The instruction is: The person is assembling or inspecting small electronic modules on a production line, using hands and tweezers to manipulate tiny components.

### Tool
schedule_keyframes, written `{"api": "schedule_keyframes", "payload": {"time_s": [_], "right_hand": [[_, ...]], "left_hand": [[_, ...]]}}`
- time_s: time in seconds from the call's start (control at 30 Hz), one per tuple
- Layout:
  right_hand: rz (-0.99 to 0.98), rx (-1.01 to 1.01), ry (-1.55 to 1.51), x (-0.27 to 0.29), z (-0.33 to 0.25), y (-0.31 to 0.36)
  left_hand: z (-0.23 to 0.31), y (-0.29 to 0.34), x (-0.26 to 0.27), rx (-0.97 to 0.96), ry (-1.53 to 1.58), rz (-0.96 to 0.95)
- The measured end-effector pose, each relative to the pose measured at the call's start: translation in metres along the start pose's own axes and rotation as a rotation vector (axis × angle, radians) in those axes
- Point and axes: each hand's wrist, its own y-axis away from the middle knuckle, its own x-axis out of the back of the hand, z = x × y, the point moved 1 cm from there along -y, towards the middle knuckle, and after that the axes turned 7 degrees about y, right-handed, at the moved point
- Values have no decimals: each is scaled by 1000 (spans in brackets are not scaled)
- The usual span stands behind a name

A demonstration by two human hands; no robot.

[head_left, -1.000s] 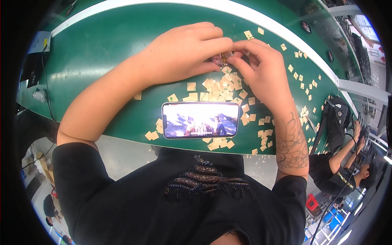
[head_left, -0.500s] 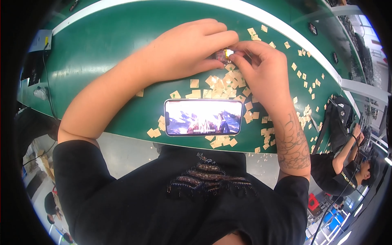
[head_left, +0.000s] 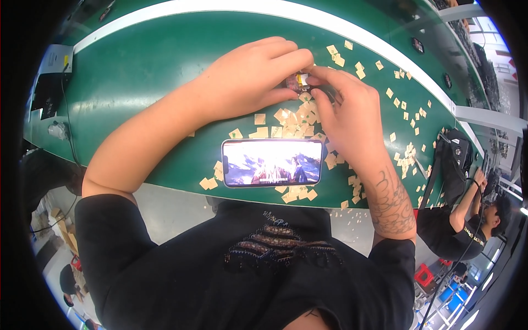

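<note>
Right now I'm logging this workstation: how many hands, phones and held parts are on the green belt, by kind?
Person's bare hands: 2, left hand and right hand
Black-framed smartphone with lit screen: 1
Small dark part with yellow tab, pinched between both hands: 1
Total: 4
Loose tan paper squares: too many to count.

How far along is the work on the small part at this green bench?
Done, apparently: many tan backing squares lie scattered on the green bench, which suggests earlier peels. In hand: left hand and right hand pinch one small part together. Left: cannot tell; no stock of untouched parts is visible. A phone lies near the bench edge.
</note>
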Motion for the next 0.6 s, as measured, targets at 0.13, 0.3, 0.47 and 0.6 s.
{"api": "schedule_keyframes", "payload": {"time_s": [0.13,0.3,0.47,0.6], "right_hand": [[-5,-37,-16,-1,3,-1],[15,-87,-67,2,8,-3],[1,-122,-147,-4,29,-8],[-52,-93,-307,-6,36,-11]], "left_hand": [[-1,-2,-1,-39,-34,-12],[1,3,-3,-48,-63,2],[5,-2,0,-11,-129,-49],[2,-3,3,-102,-63,8]]}}
